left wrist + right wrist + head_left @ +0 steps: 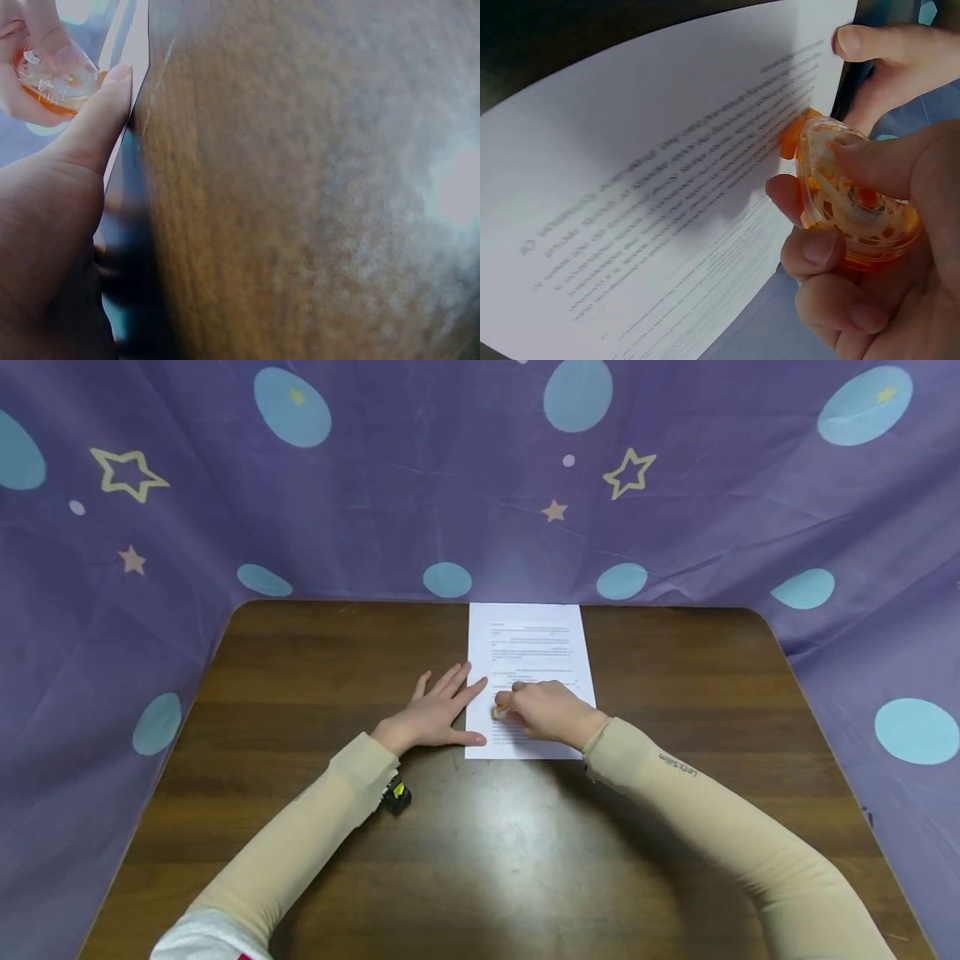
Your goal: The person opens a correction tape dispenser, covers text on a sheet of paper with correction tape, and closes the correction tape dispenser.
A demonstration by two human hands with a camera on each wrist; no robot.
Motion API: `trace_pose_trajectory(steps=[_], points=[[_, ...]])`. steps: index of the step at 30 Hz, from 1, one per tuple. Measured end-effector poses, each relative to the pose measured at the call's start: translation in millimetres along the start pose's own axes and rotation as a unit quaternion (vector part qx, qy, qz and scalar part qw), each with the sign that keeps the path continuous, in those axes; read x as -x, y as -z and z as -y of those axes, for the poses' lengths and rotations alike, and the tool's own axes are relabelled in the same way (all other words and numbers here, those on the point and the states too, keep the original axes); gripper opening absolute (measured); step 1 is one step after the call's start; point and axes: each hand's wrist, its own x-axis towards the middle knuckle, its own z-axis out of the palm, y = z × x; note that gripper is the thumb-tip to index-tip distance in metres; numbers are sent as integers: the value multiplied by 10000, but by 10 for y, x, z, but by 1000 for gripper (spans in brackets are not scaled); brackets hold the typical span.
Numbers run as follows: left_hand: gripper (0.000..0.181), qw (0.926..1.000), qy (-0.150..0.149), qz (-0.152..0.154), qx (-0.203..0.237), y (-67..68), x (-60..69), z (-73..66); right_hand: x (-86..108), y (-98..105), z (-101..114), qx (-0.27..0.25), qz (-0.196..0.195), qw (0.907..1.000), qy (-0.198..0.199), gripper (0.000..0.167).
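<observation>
A printed sheet of paper [525, 615] lies on the table against the back edge. My right hand [557, 710] grips a clear orange correction tape dispenser [864, 214] between thumb and curled fingers, over the lower left part of the sheet. The dispenser's orange tip [791, 139] is at the printed lines; whether it touches the paper I cannot tell. With its fingers spread, my left hand [429, 717] rests at the sheet's left edge, fingertips and thumb on the margin. The left wrist view shows the left thumb [97, 124] close by the dispenser [60, 86].
The brown wooden table [315, 647] extends on both sides of the sheet and towards me. A purple curtain [465, 485] with stars and blue spots hangs behind it and at both sides. A small black device [397, 796] sits at my left wrist.
</observation>
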Motion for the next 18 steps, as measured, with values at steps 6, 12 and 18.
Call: trace_pose_trajectory(steps=[6,12,18], points=[[104,10000,-3,23,97,-19,-13,9,55,-2,-42,-28,88,9999,-93,9],[104,9999,27,49,134,-29,-29,22,114,29,-79,-162,180,9995,-224,12],[106,9998,37,109,143,-26,-16,16,218,18,-157,-237,61,9993,-295,9]])
